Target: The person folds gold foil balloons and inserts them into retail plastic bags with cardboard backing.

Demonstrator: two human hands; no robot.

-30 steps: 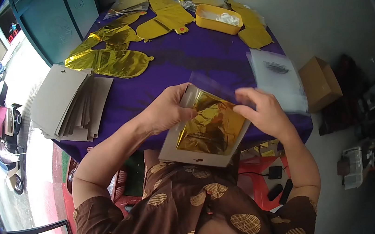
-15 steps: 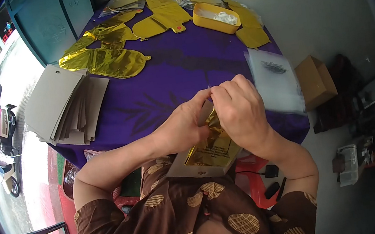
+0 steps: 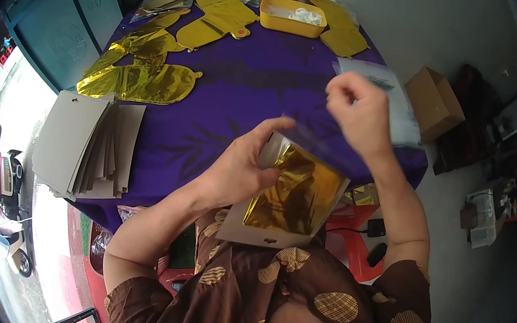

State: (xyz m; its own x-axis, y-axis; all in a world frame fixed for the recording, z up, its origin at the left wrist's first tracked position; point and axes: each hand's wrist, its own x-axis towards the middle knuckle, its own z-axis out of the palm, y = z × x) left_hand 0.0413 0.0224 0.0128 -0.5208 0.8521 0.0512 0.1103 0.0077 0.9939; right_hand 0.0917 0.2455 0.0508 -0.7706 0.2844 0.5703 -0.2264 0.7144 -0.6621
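Observation:
My left hand (image 3: 240,169) grips the upper left edge of a grey card (image 3: 234,224) at my lap, its thumb pressed over the card. On the card lies folded shiny gold foil (image 3: 294,192), with clear plastic around its upper right side. My right hand (image 3: 360,107) is raised to the right of the card, apart from it, with its fingers curled together. Whether it pinches something small cannot be made out. Beneath and beyond it is a stack of clear plastic bags (image 3: 401,118) at the table's right side.
On the purple-covered table (image 3: 231,94), grey cards (image 3: 69,146) are stacked at the left. Gold foil balloons (image 3: 145,82) spread along the back left, beside a yellow tray (image 3: 293,21) with white material. A cardboard box (image 3: 435,101) stands right of the table.
My right hand has moved up and right, away from the card and my left hand. The card has turned and more of the gold foil shows.

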